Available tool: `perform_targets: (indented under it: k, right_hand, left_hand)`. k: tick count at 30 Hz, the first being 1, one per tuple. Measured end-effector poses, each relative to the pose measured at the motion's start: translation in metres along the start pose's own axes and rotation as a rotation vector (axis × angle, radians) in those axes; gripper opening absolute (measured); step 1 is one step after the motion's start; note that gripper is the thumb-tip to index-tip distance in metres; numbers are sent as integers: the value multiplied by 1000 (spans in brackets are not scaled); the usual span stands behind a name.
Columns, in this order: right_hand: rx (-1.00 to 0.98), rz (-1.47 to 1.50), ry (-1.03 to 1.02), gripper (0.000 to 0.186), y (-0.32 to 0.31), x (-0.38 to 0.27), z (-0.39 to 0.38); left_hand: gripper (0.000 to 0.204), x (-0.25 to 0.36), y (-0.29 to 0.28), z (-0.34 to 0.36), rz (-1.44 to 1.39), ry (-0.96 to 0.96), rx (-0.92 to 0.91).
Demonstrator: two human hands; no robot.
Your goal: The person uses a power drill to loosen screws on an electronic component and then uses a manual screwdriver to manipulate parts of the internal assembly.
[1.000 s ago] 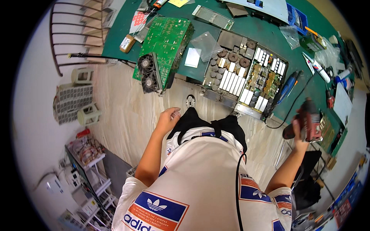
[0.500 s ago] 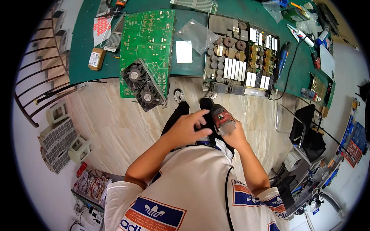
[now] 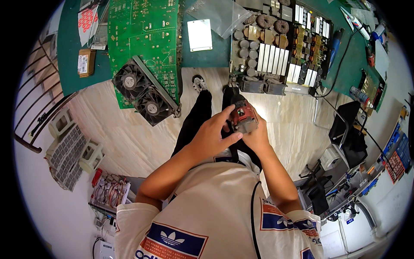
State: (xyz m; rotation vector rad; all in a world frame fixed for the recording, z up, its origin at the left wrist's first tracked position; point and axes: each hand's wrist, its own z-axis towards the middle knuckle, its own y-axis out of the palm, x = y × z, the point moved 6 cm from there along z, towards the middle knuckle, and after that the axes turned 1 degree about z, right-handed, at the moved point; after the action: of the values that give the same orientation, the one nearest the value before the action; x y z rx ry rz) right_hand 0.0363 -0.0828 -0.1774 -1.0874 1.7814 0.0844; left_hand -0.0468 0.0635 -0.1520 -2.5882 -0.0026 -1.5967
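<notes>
In front of my waist is a red and black power drill (image 3: 243, 115), its back end toward me. My right hand (image 3: 255, 134) grips it from the right and below. My left hand (image 3: 212, 131) has its fingers and thumb against the drill's left side, partly hidden by it. Beyond, on the green bench, a green circuit board (image 3: 142, 30) carries two black fans (image 3: 130, 81) at its near end. To the right lies an opened metal unit of capacitors, coils and heat sinks (image 3: 267, 52). A white plate (image 3: 200, 34) lies between them, beside a clear bag (image 3: 217, 17).
The bench edge (image 3: 205, 65) runs above my feet. A small brown box (image 3: 86, 62) sits on the left, near a railing (image 3: 30, 125) and stools (image 3: 60, 123). Cables, tools (image 3: 360, 26) and a black chair (image 3: 345, 125) are on the right; a rack with wires (image 3: 110, 190) is lower left.
The drill has swung from the right side down to the middle in front of me. My left hand has moved right and now touches it. The view has shifted.
</notes>
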Motion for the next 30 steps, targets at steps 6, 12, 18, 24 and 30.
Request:
perform_targets:
  k: [6,12,18,24,30]
  right_hand:
    - [-33,-62,-3,72,-1,6,5]
    - [-9,-46,-27,75,-2,7,3]
    - [-36,0,52,75,2,10,5]
    - [-8,112,71,70,6,0,7]
    - [-27,-49,72,60,9,-14,21]
  left_hand:
    - [80,-5,3,4,10,-13,9]
    - [78,-3,3,5,1,-29,10]
    - [77,-9,3,7,-9,-46,9]
    - [73,-7,-3,8,16,-59,23]
    - [67,-7,-12,10,-43,-66,111]
